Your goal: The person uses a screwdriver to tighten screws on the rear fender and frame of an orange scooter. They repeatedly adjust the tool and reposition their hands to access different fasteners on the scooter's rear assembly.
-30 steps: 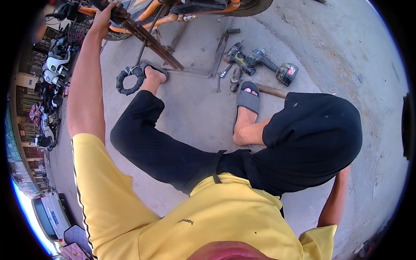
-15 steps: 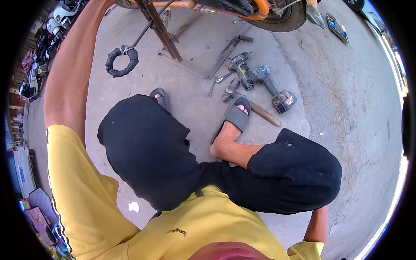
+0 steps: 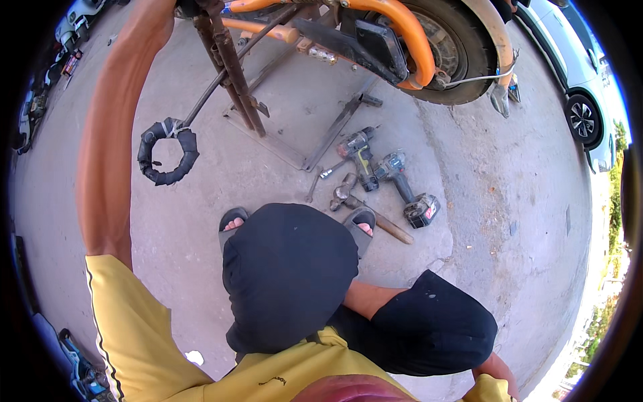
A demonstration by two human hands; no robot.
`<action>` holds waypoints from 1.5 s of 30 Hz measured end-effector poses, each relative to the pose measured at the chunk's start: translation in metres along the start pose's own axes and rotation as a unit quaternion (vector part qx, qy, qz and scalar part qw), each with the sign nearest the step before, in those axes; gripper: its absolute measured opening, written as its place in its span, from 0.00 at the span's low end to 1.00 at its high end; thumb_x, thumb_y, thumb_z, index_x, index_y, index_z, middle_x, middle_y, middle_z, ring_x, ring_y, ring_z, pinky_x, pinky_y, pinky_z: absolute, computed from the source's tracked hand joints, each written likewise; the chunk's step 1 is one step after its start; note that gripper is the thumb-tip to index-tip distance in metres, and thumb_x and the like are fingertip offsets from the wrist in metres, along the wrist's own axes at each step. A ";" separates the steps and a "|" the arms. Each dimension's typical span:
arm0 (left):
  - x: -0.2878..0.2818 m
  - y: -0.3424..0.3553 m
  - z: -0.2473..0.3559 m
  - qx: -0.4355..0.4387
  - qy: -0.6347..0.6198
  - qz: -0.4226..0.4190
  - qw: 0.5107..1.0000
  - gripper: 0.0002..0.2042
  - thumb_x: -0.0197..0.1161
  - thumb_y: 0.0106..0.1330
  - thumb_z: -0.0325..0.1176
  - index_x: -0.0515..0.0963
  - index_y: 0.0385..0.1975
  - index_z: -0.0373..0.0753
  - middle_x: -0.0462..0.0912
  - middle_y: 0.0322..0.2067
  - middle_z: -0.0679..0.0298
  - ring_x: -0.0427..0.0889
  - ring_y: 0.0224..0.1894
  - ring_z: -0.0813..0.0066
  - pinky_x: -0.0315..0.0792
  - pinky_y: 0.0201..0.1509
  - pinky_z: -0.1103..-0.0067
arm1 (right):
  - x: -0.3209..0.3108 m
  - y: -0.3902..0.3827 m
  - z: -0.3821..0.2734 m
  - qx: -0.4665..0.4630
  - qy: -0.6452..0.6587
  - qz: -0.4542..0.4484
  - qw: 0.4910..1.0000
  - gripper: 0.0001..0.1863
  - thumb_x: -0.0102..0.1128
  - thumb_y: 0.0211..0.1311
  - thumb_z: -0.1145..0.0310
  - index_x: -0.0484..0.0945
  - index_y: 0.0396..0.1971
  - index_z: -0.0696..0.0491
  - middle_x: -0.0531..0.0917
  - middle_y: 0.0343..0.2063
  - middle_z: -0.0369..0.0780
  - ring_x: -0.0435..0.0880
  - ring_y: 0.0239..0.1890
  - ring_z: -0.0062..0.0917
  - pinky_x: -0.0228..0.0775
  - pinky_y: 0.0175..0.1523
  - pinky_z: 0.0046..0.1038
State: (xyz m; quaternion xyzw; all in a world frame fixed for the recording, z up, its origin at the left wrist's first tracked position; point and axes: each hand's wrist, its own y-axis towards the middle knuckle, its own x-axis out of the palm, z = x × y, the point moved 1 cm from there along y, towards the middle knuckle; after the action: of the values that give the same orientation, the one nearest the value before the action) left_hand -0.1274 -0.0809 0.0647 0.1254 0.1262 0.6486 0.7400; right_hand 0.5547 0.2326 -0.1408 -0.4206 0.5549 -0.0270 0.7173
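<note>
My left arm reaches up along the left side. Only the base of my left hand shows at the top edge, beside the dark top of a rusty metal stand; its fingers are out of sight. A ring wrapped in black hangs from a metal rod below that hand. Behind the stand is a two-wheeler with an orange frame and a black tyre. My right forearm goes in behind my right knee, which hides the right hand.
On the concrete lie two cordless power tools, a wooden-handled hammer and a socket wrench, just beyond my sandalled feet. A white car stands at the far right. Parked vehicles line the left rim.
The view has tilted up, so more of the two-wheeler and the white car shows. My left knee has swung right and now covers part of my right foot.
</note>
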 end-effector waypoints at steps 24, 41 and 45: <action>-0.035 0.003 0.012 -0.002 0.086 -0.106 0.991 0.22 0.65 0.69 0.37 0.69 0.57 0.33 0.77 0.50 0.56 0.78 0.50 0.67 0.70 0.61 0.66 | 0.018 0.009 -0.083 0.126 0.043 0.064 0.989 0.09 0.59 0.58 0.76 0.83 0.37 0.59 0.86 0.32 0.58 0.87 0.39 0.54 0.81 0.44 0.49; -0.035 -0.001 0.000 -0.018 0.044 -0.119 0.992 0.25 0.69 0.69 0.43 0.70 0.58 0.36 0.76 0.51 0.60 0.74 0.52 0.71 0.67 0.62 0.70 | 0.035 0.005 -0.079 0.361 0.555 0.159 0.732 0.13 0.59 0.69 0.64 0.83 0.39 0.59 0.80 0.21 0.39 0.75 0.17 0.21 0.65 0.21 0.25; -0.031 -0.007 0.014 -0.065 0.052 -0.117 0.990 0.27 0.69 0.71 0.40 0.64 0.62 0.36 0.71 0.54 0.59 0.71 0.55 0.70 0.64 0.66 0.70 | -0.039 -0.030 -0.131 0.231 0.747 0.297 0.548 0.12 0.55 0.76 0.62 0.77 0.48 0.55 0.76 0.25 0.35 0.71 0.18 0.17 0.60 0.21 0.21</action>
State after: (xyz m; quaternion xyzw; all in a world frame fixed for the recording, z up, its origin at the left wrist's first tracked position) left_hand -0.1201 -0.1128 0.0765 0.0276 0.1360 0.5699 0.8099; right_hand 0.4451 0.1576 -0.0950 0.1200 0.9587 -0.2441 0.0831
